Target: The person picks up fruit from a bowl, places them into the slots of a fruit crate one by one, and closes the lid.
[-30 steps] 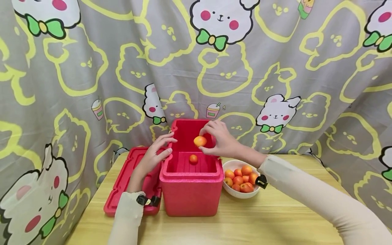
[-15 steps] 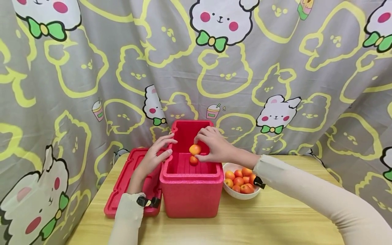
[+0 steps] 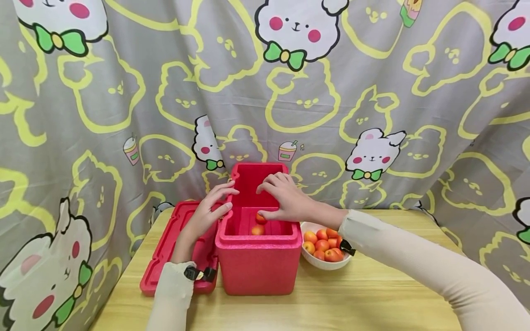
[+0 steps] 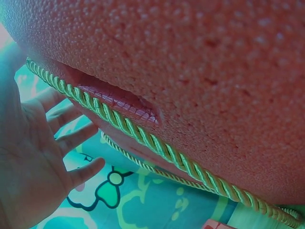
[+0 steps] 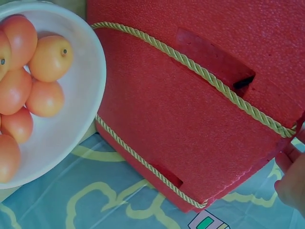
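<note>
A red foam box [image 3: 258,269] with a tall back wall stands uncovered on the table. Inside lie two small orange-red fruits, one yellower fruit [image 3: 257,230] near the front and a redder fruit [image 3: 260,219] behind it, partly covered by my right thumb. My right hand [image 3: 285,197] hovers over the opening, thumb and fingers spread apart with nothing between them. At the box's left rim is my left hand [image 3: 209,209], fingers relaxed and holding nothing. The left wrist view shows its spread fingers by the box's twisted gold rope [image 4: 114,117].
Right of the box stands a white bowl [image 3: 327,265] heaped with several similar fruits [image 5: 50,59]. The red lid [image 3: 175,250] lies on the wooden table [image 3: 352,303] at the box's left. A patterned curtain [image 3: 248,101] hangs behind.
My right hand has lowered into the box's opening and let go of the yellow-orange fruit, which now lies in front of the redder one. The left hand has stayed put.
</note>
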`<state>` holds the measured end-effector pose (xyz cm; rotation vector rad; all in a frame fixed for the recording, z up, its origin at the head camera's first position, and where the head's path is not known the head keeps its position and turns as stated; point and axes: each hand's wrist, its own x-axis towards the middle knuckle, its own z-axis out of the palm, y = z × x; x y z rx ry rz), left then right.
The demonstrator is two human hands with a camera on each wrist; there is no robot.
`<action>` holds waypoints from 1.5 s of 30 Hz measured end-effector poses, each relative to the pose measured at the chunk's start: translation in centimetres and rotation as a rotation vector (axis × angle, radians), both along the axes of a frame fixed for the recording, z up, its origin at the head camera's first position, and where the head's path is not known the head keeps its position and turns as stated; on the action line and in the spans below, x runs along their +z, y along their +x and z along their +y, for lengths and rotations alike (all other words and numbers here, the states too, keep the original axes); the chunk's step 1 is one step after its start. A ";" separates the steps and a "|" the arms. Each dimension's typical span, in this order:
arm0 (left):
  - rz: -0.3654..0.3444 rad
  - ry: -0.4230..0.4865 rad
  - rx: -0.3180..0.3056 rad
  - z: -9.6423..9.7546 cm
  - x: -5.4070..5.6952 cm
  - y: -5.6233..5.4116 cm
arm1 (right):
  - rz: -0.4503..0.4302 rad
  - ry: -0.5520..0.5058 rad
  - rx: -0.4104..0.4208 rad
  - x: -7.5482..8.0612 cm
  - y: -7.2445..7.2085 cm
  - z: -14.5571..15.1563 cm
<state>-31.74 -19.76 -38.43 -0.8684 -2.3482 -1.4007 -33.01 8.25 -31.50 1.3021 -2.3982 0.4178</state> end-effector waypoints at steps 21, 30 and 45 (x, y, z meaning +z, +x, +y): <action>-0.006 0.004 -0.010 0.2 -0.1 -0.1 | 0.018 -0.008 -0.015 -0.5 -0.1 0.3; -0.019 0.001 0.005 0.1 0.0 0.0 | 0.031 -0.037 -0.004 -0.2 -0.2 0.6; -0.013 0.013 -0.002 0.0 -0.1 -0.1 | -0.007 -0.205 -0.112 -1.0 -0.8 6.2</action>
